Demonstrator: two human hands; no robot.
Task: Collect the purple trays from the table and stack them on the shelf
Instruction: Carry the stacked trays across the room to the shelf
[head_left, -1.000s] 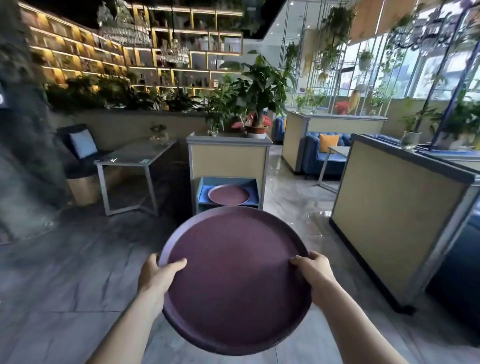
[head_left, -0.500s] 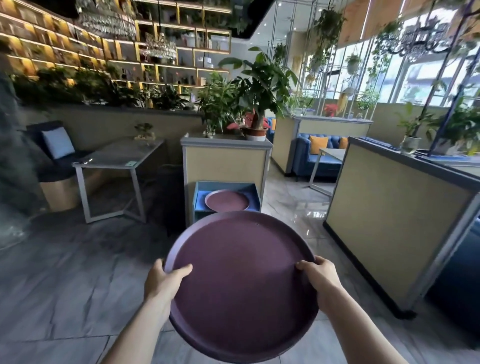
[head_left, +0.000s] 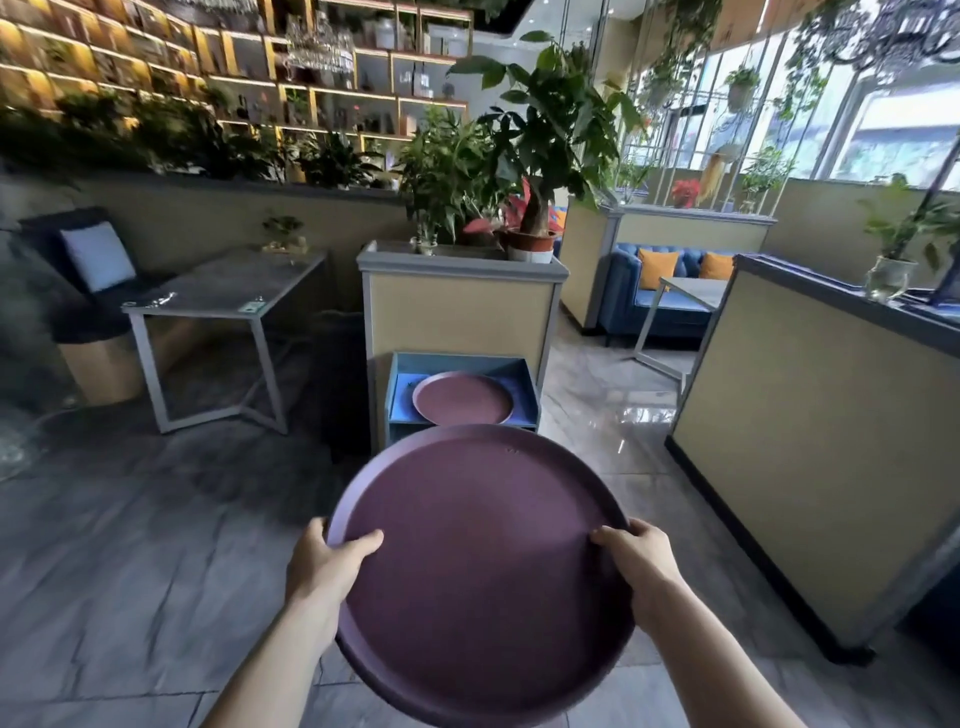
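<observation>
A large round purple tray (head_left: 483, 566) fills the lower middle of the head view, held flat in front of me. My left hand (head_left: 327, 566) grips its left rim with the thumb on the inside. My right hand (head_left: 639, 566) grips the right rim the same way. Straight ahead a low blue shelf (head_left: 527, 382) stands against a beige planter box, and a second purple tray (head_left: 462, 397) lies flat on its top level. The held tray hides the lower part of the shelf.
A beige planter box (head_left: 462, 306) with potted plants rises behind the shelf. A grey table (head_left: 223, 291) stands to the left, a long beige partition (head_left: 810, 415) to the right. Grey tiled floor lies between me and the shelf.
The shelf and planter box have grown larger and nearer in view. Both hands keep the same grip on the tray, which now sits a little lower in the frame.
</observation>
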